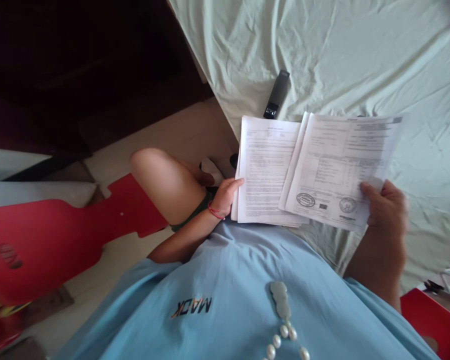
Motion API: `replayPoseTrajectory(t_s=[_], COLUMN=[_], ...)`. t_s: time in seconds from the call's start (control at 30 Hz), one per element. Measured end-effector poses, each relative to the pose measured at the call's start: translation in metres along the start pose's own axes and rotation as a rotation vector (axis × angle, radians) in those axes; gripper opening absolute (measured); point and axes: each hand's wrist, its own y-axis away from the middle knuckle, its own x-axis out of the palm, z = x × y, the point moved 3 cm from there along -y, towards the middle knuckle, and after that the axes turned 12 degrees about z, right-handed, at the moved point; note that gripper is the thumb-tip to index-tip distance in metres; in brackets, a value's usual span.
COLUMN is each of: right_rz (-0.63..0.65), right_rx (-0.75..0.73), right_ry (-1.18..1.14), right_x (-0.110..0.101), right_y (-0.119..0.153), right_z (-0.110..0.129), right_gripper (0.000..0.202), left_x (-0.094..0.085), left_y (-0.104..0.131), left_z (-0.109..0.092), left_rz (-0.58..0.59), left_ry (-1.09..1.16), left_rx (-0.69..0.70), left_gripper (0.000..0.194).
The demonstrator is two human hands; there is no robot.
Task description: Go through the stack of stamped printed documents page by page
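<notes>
My left hand [226,197] grips the left edge of a stack of printed sheets [270,170], its thumb lying on top and its other fingers hidden underneath. In my right hand [388,205] is another bunch of printed papers [330,165], pinched at the lower right with the thumb on the front page. That page carries a table and round and oval stamps near its bottom. The right bunch overlaps the right side of the left stack. Just beyond the papers, a black stapler-like object [276,95] lies on the pale cloth.
A pale, wrinkled cloth [341,55] covers the surface ahead and to the right. Red chair parts [60,235] stand at the left, and a red piece [431,320] shows at the lower right. A dark area fills the upper left above the tiled floor [165,130].
</notes>
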Motion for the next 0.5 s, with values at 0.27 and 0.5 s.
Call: replayPoseTrajectory(t_s=[0.27, 0.5], right_rz=[-0.037, -0.177], right_rx=[-0.028, -0.095], right_ry=[-0.089, -0.204], right_x=[0.000, -0.007], right_y=[0.004, 0.007], right_z=[0.000, 0.007], right_gripper=[0.037, 0.035], left_x=[-0.002, 0.002], left_y=[-0.008, -0.008], left_z=[0.008, 0.001], left_rz=[0.006, -0.007], left_ry=[-0.036, -0.069], left_rx=[0.021, 0.033], left_gripper=[0.050, 0.050])
